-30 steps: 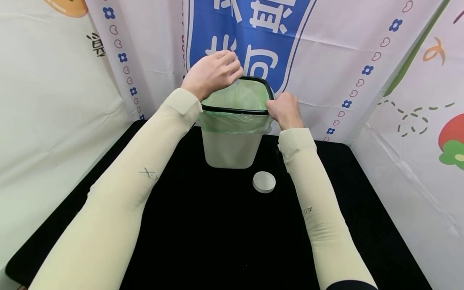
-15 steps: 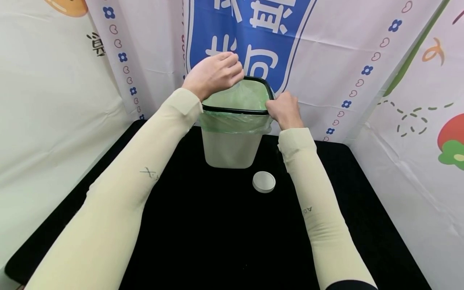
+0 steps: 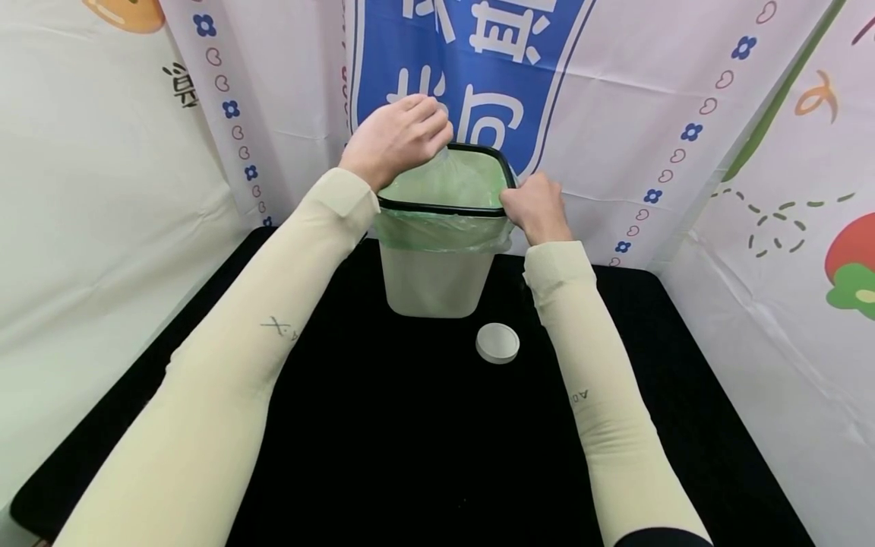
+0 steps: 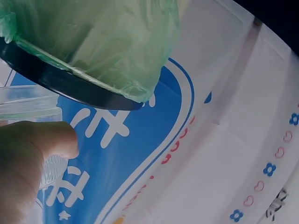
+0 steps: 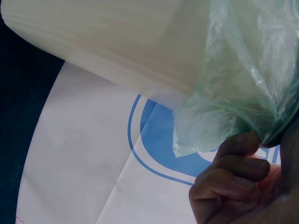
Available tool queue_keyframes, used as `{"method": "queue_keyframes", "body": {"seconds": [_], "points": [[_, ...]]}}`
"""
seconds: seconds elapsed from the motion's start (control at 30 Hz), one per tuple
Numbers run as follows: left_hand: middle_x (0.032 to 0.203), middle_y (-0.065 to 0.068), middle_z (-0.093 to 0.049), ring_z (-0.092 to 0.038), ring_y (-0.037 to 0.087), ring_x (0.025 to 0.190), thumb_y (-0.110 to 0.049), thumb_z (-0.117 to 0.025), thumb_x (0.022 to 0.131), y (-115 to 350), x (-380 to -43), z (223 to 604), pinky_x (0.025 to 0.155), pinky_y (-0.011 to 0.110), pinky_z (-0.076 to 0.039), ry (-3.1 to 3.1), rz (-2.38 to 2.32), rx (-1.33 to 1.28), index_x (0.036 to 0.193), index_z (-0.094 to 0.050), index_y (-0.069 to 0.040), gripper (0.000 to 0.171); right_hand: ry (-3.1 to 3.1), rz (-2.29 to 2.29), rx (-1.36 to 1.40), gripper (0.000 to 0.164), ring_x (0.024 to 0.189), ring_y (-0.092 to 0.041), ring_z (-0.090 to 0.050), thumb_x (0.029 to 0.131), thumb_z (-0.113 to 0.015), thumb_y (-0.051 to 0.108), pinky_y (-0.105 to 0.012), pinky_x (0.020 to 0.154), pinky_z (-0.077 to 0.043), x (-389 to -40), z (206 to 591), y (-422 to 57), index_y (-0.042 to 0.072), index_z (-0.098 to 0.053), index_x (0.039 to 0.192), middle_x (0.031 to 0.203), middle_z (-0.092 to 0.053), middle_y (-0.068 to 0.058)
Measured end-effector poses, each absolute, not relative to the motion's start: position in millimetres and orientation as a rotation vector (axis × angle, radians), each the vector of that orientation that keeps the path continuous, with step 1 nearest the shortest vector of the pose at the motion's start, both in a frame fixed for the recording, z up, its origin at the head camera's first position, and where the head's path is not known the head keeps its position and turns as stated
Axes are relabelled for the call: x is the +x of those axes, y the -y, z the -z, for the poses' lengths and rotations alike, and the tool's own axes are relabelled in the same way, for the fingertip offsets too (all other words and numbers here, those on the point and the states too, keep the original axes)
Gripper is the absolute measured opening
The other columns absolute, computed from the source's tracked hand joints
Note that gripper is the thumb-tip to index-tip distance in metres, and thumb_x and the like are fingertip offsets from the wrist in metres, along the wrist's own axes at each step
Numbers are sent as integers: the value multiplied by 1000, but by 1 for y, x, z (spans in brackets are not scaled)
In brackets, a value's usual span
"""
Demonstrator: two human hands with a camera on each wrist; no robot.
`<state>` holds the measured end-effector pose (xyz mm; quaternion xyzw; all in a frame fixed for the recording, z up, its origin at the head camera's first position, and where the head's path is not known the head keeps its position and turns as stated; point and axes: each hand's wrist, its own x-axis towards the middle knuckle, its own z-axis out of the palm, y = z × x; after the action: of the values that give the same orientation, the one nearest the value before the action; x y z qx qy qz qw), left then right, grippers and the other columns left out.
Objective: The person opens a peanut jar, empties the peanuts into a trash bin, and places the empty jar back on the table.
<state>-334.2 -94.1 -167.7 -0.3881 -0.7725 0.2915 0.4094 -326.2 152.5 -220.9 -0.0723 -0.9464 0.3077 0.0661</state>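
My left hand (image 3: 399,140) grips a clear jar (image 4: 55,170) above the bin's opening. In the left wrist view the jar's threaded mouth (image 4: 32,102) is uncovered and sits by the dark rim; in the head view my fingers hide most of it. A pale trash bin (image 3: 437,281) stands upright, lined with a translucent green trash bag (image 3: 447,232) folded over its black rim (image 3: 444,208). At the bin's right corner my right hand (image 3: 538,207) holds the rim and bag, its fingers (image 5: 229,184) curled beneath the edge. What lies inside the bin cannot be seen.
A round white lid (image 3: 497,343) lies on the black tabletop (image 3: 383,425), in front of the bin and to its right. Printed cloth (image 3: 629,99) hangs close behind the bin and along both sides of the table.
My left hand, still with the jar, has shifted slightly left and up. The right hand, bin and lid stay where they were.
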Motion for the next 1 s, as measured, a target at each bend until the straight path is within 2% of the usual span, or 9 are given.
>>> {"method": "queue_keyframes", "body": {"seconds": [0.13,0.37,0.47,0.53,0.67,0.8,1.0], "points": [[126,17,-66,-61,34,117,24,-53,86,97,-333,166,114,39,-50,1989,-674,-924,123,-58,5,41,2855,-928,-213,25,58,-19,-34,86,-50,15,-32,54,-37,-326,221,-152,17,-36,65,56,-26,4],[131,21,-64,-59,36,128,24,-60,81,99,-330,161,123,42,-44,2112,-533,-870,131,-55,6,53,2850,-934,-216,23,59,-20,-31,84,-49,15,-32,55,-36,-325,221,-152,17,-35,66,58,-24,3],[131,22,-64,-59,37,128,25,-59,78,100,-329,160,123,43,-44,2163,-466,-867,133,-55,7,58,2844,-934,-207,24,57,-18,-27,84,-49,14,-32,53,-34,-325,221,-152,17,-35,64,56,-22,4],[131,23,-64,-59,38,127,25,-57,79,100,-329,161,122,44,-45,2196,-405,-859,132,-56,8,56,2842,-928,-203,24,57,-18,-26,84,-49,14,-32,54,-34,-325,221,-152,17,-34,64,56,-22,4],[133,25,-64,-59,41,128,26,-51,83,101,-328,162,122,45,-44,2256,-253,-822,132,-56,9,52,2849,-918,-204,24,57,-19,-29,84,-49,15,-32,54,-35,-325,221,-152,17,-35,64,56,-24,4],[134,26,-62,-57,42,131,25,-48,80,103,-328,164,124,45,-42,2316,-138,-769,135,-54,9,57,2861,-919,-208,24,57,-19,-33,85,-50,16,-32,54,-37,-326,222,-152,17,-36,64,56,-25,5],[136,25,-61,-54,42,133,21,-59,74,106,-326,164,123,44,-43,2378,21,-710,136,-53,7,63,2848,-928,-211,24,58,-19,-29,84,-49,16,-33,55,-36,-327,222,-152,17,-35,65,56,-23,4]]}}
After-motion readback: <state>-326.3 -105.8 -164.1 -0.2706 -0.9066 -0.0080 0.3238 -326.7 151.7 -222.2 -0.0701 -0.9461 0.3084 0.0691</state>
